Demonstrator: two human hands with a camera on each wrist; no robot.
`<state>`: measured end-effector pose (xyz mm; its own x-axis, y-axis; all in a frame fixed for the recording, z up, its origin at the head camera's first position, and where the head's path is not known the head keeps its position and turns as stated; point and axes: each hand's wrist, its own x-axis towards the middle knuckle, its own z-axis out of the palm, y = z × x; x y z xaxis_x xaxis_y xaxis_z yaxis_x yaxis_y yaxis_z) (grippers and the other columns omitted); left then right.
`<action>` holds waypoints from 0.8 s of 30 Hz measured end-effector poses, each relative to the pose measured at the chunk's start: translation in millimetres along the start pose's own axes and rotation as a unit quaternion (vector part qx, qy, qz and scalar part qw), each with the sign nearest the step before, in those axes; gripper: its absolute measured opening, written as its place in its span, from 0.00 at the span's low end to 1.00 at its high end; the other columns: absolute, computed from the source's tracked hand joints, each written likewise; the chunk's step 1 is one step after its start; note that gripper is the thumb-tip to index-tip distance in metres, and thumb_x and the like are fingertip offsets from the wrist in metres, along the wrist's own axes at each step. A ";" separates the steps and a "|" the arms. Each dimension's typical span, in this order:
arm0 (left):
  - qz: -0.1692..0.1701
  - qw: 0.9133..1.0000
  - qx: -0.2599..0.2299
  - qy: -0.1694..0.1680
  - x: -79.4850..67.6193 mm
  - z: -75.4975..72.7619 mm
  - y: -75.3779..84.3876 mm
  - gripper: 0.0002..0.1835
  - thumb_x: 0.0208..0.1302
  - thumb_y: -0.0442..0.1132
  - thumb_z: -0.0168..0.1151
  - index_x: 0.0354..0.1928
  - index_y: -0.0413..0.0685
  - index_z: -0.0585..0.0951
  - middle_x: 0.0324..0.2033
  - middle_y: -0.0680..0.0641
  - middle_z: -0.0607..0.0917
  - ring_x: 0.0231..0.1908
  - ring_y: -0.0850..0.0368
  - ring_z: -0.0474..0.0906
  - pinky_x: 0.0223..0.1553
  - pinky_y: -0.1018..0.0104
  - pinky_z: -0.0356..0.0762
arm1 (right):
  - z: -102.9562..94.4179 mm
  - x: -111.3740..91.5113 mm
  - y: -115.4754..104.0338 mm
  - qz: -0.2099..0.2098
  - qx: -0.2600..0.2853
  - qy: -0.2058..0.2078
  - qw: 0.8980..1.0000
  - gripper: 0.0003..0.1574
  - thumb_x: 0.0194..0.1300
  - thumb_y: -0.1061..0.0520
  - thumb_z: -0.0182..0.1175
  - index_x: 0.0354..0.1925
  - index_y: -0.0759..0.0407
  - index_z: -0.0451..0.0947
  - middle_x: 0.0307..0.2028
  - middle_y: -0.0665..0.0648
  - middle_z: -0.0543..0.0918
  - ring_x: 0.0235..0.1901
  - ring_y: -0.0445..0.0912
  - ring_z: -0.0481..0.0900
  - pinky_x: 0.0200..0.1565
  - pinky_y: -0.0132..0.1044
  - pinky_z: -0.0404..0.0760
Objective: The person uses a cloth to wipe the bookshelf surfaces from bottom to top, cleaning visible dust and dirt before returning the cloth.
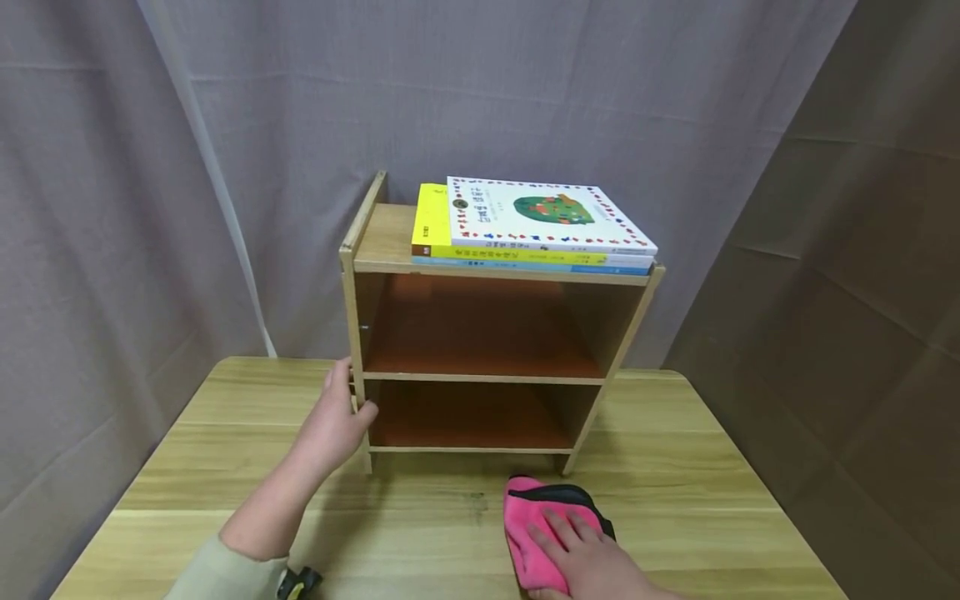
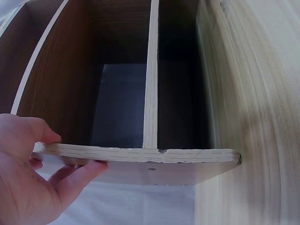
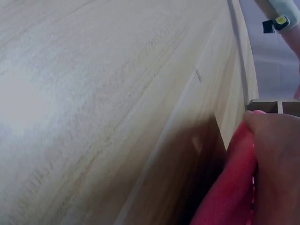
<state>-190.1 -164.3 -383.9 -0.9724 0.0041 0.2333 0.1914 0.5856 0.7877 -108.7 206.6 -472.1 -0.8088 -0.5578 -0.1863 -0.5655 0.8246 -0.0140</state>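
A small wooden bookshelf (image 1: 483,379) stands on the table. My left hand (image 1: 345,425) grips the front edge of its left side panel (image 2: 126,153), the thumb on the inner side and the other fingers around the outside. A pink cloth (image 1: 528,537) with a black edge lies on the tabletop in front of the shelf's right leg. My right hand (image 1: 592,562) rests on top of it with fingers spread and fairly straight. In the right wrist view the pink cloth (image 3: 229,183) shows beside the hand, and part of it is hidden underneath.
Several books (image 1: 540,221) lie stacked on the shelf's top, a white-covered one uppermost. The wood-grain table (image 1: 697,492) has rounded far corners. Grey curtains (image 1: 480,92) hang behind, and a darker drape (image 1: 847,292) hangs at the right.
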 end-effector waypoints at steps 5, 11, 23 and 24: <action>-0.009 1.000 -0.004 -0.009 -3.5 -2.5 0.2 0.36 0.63 0.39 0.51 0.70 0.52 0.47 0.67 0.41 0.52 0.64 0.43 0.56 0.61 0.43 0.59 | -0.9 0.6 -3.6 -0.006 0.004 -0.013 1.000 0.49 0.58 0.20 0.29 0.68 0.41 0.58 0.66 0.58 0.62 0.62 0.60 0.61 0.50 0.61 0.70; -0.002 1.000 0.001 -0.016 -8.7 -8.2 -0.5 0.37 0.64 0.39 0.50 0.71 0.54 0.45 0.69 0.43 0.51 0.67 0.45 0.50 0.62 0.43 0.56 | -4.6 -1.7 -6.1 -0.042 -0.035 0.039 0.998 0.37 0.65 0.28 0.34 0.65 0.39 0.63 0.63 0.56 0.68 0.59 0.56 0.66 0.45 0.56 0.76; -0.013 0.999 0.019 -0.026 -15.6 -9.7 -6.8 0.42 0.68 0.48 0.49 0.72 0.49 0.36 0.71 0.40 0.44 0.67 0.41 0.48 0.64 0.43 0.50 | -6.3 1.0 -5.5 -0.038 -0.033 0.048 0.998 0.34 0.64 0.31 0.44 0.64 0.39 0.65 0.62 0.56 0.69 0.60 0.55 0.65 0.49 0.56 0.73; -0.013 0.999 0.019 -0.026 -15.6 -9.6 -7.2 0.42 0.68 0.49 0.49 0.72 0.50 0.36 0.71 0.40 0.44 0.67 0.41 0.49 0.64 0.43 0.50 | -6.1 0.9 -5.6 -0.038 -0.033 0.051 0.997 0.34 0.64 0.31 0.44 0.64 0.39 0.65 0.62 0.56 0.69 0.60 0.55 0.66 0.49 0.56 0.74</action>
<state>-175.0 -176.3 -387.8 -0.9828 0.0293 0.1821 0.1612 0.6158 0.7712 -107.3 200.9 -466.1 -0.7736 -0.6278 -0.0858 -0.6323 0.7737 0.0401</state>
